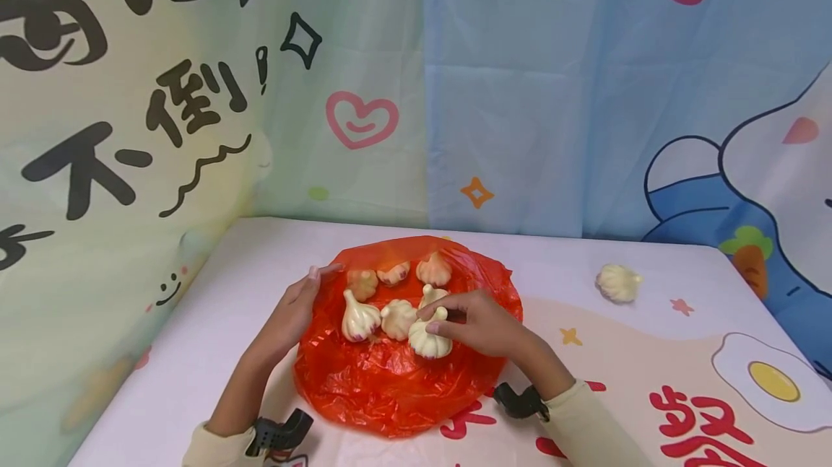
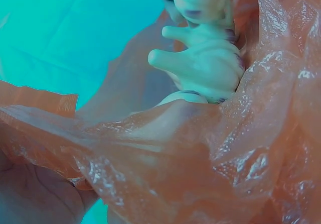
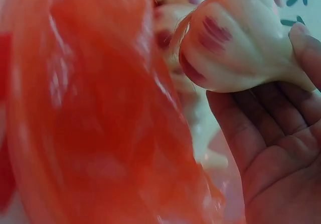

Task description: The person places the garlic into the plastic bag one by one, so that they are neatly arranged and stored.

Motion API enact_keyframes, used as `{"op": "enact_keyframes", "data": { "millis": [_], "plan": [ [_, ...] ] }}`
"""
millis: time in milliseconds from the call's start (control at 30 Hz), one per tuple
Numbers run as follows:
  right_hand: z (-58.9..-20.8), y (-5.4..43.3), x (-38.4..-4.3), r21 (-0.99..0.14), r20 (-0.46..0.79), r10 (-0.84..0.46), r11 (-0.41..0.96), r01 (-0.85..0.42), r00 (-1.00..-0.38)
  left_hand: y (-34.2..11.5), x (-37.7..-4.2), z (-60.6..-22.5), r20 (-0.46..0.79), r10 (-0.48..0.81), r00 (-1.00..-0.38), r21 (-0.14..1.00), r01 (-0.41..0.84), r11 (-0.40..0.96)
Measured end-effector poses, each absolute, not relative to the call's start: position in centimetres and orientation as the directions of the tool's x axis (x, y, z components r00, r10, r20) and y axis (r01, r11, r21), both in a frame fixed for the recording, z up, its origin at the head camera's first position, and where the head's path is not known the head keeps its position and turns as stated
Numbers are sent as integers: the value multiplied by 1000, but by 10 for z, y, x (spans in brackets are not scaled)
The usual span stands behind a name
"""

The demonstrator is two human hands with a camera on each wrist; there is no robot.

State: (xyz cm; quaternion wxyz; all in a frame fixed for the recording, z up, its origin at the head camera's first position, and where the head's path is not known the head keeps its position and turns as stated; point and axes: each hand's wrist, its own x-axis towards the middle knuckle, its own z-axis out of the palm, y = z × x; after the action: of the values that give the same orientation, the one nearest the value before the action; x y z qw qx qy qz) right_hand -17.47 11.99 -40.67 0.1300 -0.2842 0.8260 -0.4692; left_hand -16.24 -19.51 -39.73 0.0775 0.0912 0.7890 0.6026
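A red plastic bag [image 1: 383,398] sits on the table with its mouth spread wide and several garlic bulbs [image 1: 398,319] inside. My right hand [image 1: 484,323] holds one garlic bulb [image 1: 429,341] over the bag's right part, thumb and fingers around it near the stem. In the right wrist view this bulb [image 3: 235,43] shows purple streaks and a few root hairs. At the bag's left rim, my left hand [image 1: 295,312] grips the thin plastic. The left wrist view has the film drawn over part of that hand [image 2: 45,194], hiding some fingers.
A single garlic bulb [image 1: 619,284] lies on the table to the right, apart from the bag. The tabletop cloth [image 1: 624,351] is printed with a fried egg and red characters. A patterned curtain [image 1: 507,92] hangs behind the table's far edge.
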Motion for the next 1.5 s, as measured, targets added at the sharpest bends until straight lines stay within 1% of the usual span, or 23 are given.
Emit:
{"op": "enact_keyframes", "data": {
  "millis": [167, 300, 533, 733, 867, 967, 1133, 1333, 1500],
  "plan": [
    [-410, 105, -173, -823, 33, -625, 425, -376, -780, -196, -162, -398, -12, 235, -972, 965, 49, 256],
    [-411, 96, -173, -824, 40, -636, 415, -386, -770, -196, -162, -398, -18, 217, -976, 959, 45, 280],
    [-414, 85, -175, -833, 81, -637, 379, -402, -767, -197, -163, -397, 7, 216, -976, 955, 71, 289],
    [-418, 81, -179, -840, 85, -615, 378, -388, -784, -197, -163, -395, 21, 213, -977, 955, 83, 284],
    [-418, 79, -182, -816, 113, -618, 389, -428, -778, -197, -162, -394, 25, 215, -976, 953, 88, 290],
    [-417, 78, -181, -789, 125, -637, 401, -466, -761, -197, -162, -394, 36, 219, -975, 954, 99, 284],
    [-419, 73, -177, -760, 90, -693, 417, -499, -716, -199, -161, -395, 44, 223, -974, 955, 106, 277],
    [-424, 67, -177, -749, 98, -672, 436, -499, -734, -199, -161, -394, 32, 218, -975, 957, 93, 274],
    [-425, 67, -178, -728, 40, -687, 477, -492, -725, -199, -160, -393, 25, 213, -977, 957, 85, 276]
  ]
}}
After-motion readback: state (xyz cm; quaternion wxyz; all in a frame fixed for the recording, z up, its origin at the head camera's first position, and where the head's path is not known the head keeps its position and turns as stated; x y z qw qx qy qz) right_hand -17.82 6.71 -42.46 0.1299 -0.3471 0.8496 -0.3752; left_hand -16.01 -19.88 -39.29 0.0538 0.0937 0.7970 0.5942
